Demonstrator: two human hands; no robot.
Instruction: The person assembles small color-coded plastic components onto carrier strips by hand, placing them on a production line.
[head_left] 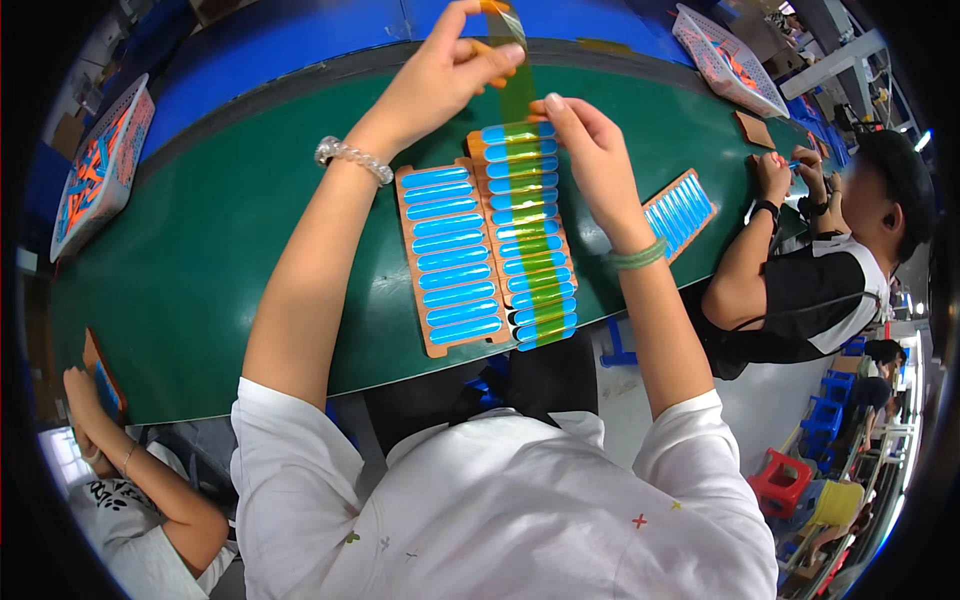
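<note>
A brown tray [437,345] of blue, rounded-end strips lies on the green table in front of me. Next to it on the right is a second tray [478,150] with similar blue strips [494,232]. A see-through yellow-green tape [532,237] runs lengthwise over these, and its far end rises off the tray. My left hand [465,62] is closed around the tape roll [505,22], held up beyond the tray's far end. At that end, my right hand [595,150] is closed, thumb and fingers pinching the tape's right edge.
Another tray of blue strips [682,215] lies to the right, near a co-worker [800,270]. White baskets [128,165] [755,92] with orange and blue pieces stand at the far left and far right. A second co-worker [150,490] sits at lower left, a hand by a small tray.
</note>
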